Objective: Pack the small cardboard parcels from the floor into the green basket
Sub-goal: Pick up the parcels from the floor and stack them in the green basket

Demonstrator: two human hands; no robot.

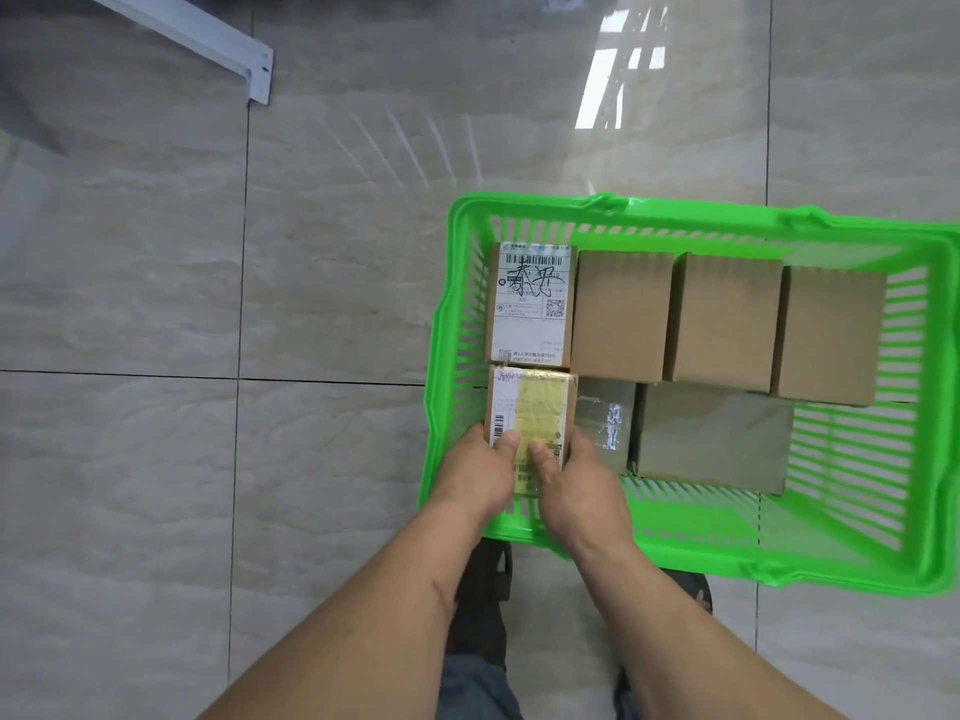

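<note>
Both hands, left hand and right hand, gripping taped parcel in green basket lower-left corner, labelled parcel touching above, grey parcel crowding right, white bracket upper left of frame.

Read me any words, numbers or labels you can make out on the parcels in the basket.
"309": printed on the white shipping label of the far-left parcel.
Same label: large handwritten characters, barcode, QR code and small print, not legible.
Yellow-taped parcel held by both hands: barcode and print too blurred.
Other parcels: no text visible.

The far-left parcel's shipping label bears a barcode, handwritten Chinese characters, "J09" and a QR code; other print is illegible.
</note>
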